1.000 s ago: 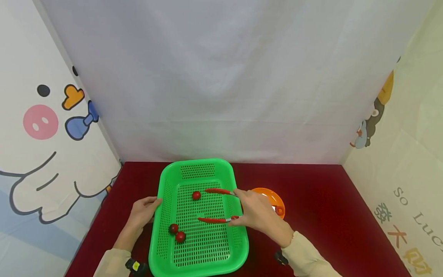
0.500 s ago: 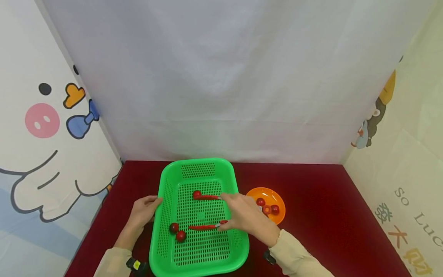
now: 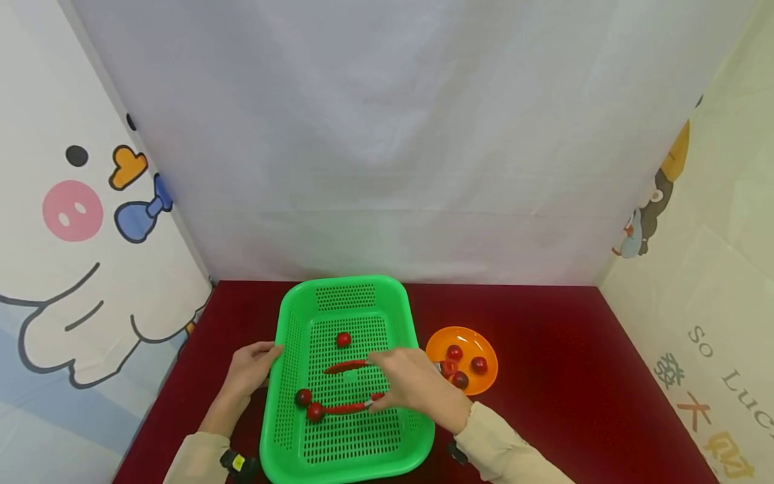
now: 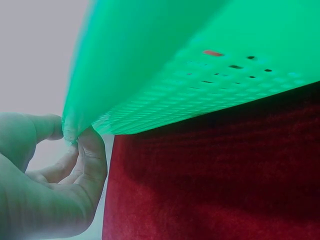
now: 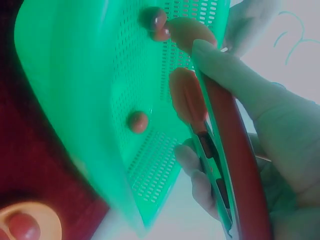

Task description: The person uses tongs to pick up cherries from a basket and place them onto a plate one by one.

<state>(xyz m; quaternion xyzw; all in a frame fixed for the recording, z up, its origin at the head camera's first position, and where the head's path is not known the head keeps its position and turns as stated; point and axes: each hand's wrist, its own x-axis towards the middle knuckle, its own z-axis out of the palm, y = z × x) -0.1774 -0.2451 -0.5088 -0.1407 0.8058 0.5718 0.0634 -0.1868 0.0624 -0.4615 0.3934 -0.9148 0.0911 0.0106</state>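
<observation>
My left hand pinches the left rim of a green perforated plastic basket between thumb and fingers. In my right hand is a pair of red-tipped tongs, held with the two arms spread over the basket. Three small round red fruits lie in the basket: one fruit toward the back, and a dark fruit beside a brighter fruit at the front left. The nearer tong tip reaches right to the brighter fruit's edge; the other tip points left across the basket. Nothing sits between the tips.
An orange plate holding several red fruits stands to the right of the basket, partly behind my right hand. Both rest on a dark red tabletop. A pale cloth wall rises behind, with printed panels at either side.
My right hand has moved left and nearer with the tongs, from the back fruit toward the front pair. More of the plate now shows. The left hand keeps its place on the rim.
</observation>
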